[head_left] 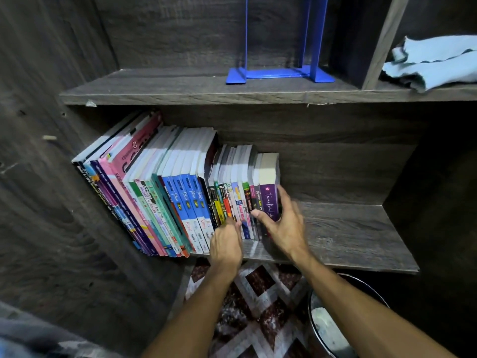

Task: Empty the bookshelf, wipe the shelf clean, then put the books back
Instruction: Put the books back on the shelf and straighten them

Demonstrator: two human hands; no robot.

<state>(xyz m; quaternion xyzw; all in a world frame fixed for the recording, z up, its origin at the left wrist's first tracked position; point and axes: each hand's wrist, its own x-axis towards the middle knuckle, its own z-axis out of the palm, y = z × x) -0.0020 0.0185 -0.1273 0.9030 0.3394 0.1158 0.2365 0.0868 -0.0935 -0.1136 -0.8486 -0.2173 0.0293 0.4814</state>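
Head view, frame centre: our right hand grasps the purple book ending the row on the lower shelf. Our left hand touches the small books beside it, grip unclear. Pulling unevenly, we could topple the leaning tall books.

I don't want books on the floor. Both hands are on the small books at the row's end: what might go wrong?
The right hand grips the purple book that ends the row; pulled out, the small books beside it may tip, since the bookend stands on the upper shelf. A dropped book could land in the bin below.
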